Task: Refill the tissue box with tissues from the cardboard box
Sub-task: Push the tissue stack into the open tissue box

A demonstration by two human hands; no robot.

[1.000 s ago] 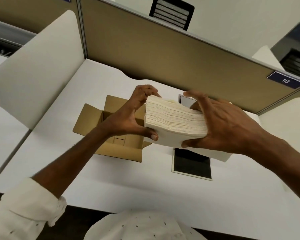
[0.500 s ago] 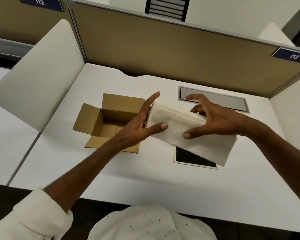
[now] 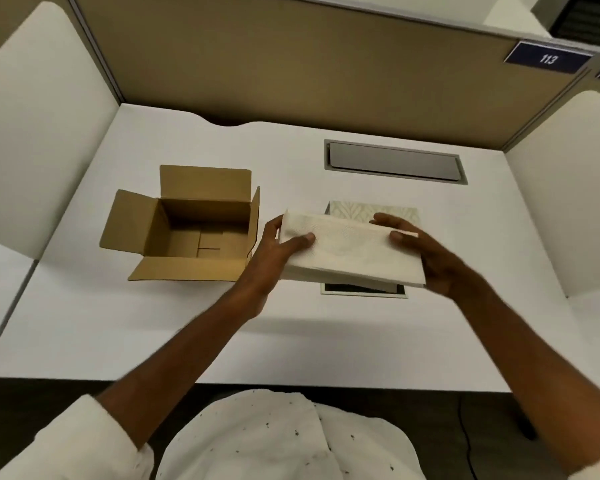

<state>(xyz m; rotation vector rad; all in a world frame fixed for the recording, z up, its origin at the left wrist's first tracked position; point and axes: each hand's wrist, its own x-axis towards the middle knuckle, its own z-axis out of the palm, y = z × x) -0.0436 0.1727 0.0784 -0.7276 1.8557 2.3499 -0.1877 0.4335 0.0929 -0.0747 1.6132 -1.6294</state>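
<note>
Tissue stack point(image 3: 347, 251) now lower, flatter over tissue box point(image 3: 371, 211), both hands' fingers point(image 3: 303, 239) gripping.

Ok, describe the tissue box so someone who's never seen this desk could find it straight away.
On the white desk, look right of the open cardboard box, below the grey hatch. The tissue box sits under the tissue stack held in both hands; only it has a pale leaf pattern.
</note>
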